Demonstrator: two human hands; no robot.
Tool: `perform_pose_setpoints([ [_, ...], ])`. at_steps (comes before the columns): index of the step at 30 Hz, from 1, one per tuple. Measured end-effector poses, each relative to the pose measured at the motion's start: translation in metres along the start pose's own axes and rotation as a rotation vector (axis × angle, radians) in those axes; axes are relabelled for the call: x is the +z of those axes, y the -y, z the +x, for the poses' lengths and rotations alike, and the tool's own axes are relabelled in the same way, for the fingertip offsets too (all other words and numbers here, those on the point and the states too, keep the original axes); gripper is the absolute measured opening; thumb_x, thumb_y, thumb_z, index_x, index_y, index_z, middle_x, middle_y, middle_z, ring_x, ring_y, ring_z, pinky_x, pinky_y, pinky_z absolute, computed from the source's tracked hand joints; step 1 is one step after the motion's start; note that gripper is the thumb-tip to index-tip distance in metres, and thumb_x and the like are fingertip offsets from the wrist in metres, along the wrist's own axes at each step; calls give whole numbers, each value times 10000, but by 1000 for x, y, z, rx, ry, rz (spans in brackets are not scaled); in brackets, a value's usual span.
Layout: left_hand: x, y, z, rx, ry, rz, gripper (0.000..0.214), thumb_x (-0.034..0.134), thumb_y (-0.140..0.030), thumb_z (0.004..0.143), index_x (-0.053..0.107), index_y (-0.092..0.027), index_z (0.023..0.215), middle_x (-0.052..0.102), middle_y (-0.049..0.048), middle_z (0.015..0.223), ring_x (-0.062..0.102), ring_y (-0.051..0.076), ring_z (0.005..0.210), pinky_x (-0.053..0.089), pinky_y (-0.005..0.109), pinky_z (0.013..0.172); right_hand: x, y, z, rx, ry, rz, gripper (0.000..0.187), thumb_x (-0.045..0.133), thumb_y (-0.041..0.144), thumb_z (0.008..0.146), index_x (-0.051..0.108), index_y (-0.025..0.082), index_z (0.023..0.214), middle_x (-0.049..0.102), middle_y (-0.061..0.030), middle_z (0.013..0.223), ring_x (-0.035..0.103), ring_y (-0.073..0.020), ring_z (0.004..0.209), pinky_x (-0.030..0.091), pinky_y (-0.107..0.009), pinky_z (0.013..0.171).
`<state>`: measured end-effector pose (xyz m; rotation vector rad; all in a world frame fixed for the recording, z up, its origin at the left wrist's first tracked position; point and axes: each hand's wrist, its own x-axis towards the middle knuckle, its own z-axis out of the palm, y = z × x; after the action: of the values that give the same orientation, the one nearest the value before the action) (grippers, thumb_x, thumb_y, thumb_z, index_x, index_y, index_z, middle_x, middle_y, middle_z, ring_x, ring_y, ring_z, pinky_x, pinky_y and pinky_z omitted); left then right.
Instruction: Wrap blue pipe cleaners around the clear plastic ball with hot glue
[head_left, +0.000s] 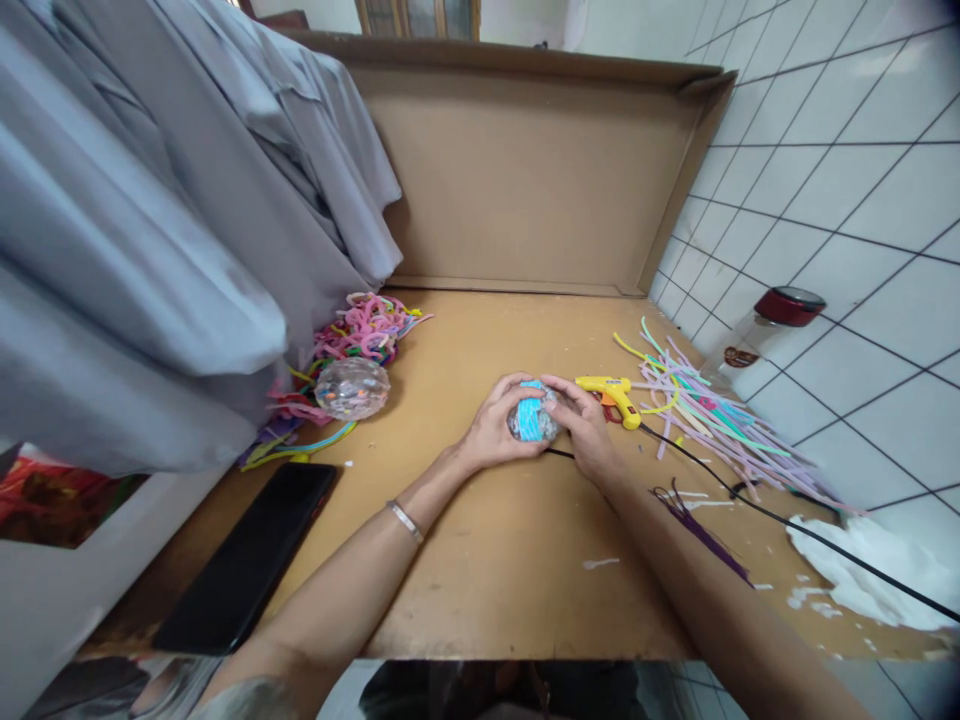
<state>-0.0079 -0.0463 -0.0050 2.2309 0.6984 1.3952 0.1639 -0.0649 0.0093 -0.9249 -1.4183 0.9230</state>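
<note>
Between my two hands, over the middle of the table, is a clear, rounded ball (551,428) with a bright blue strip (531,412) across its front. My left hand (500,425) wraps round its left side and underside. Curled against its right side are the fingers of my right hand (585,420). Just right of that hand lies a yellow glue gun (619,398), its black cord (697,462) trailing off to the right. What the ball holds inside is too small to make out.
At left, another clear ball (352,388) rests by a heap of pink fuzzy strips (367,325), with a black phone (251,555) nearer me. Pastel sticks (720,425), a red-lidded bottle (765,330), purple strands (701,530) and white tissue (862,570) lie right. Cardboard (525,180) stands behind.
</note>
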Motion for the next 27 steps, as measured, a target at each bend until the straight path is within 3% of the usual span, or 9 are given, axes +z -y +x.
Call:
perform_pose_setpoints([
  [3, -3, 6, 0, -70, -27, -15, 614, 819, -244, 595, 605, -207, 1170, 523, 117, 1270, 538, 281, 1215, 468, 479, 1037, 1, 5, -3, -173, -91, -240, 234, 600, 304, 841, 732, 266, 1031, 651, -69, 1126, 571, -250, 1148, 425, -468, 1041],
  [10, -6, 8, 2, -73, 14, -29, 638, 810, -233, 590, 595, -187, 1190, 531, 124, 1251, 549, 277, 1194, 469, 482, 1025, 6, 11, -8, -334, 10, -505, 314, 492, 272, 913, 708, 314, 1137, 597, -71, 1181, 553, -252, 1163, 412, -498, 1018],
  [27, -5, 6, 3, -70, 27, -17, 646, 811, -222, 591, 597, -202, 1200, 529, 123, 1256, 555, 277, 1198, 458, 479, 1036, 7, 4, -6, -318, 28, -434, 224, 510, 270, 893, 700, 273, 1011, 611, -61, 1094, 567, -242, 1121, 445, -453, 993],
])
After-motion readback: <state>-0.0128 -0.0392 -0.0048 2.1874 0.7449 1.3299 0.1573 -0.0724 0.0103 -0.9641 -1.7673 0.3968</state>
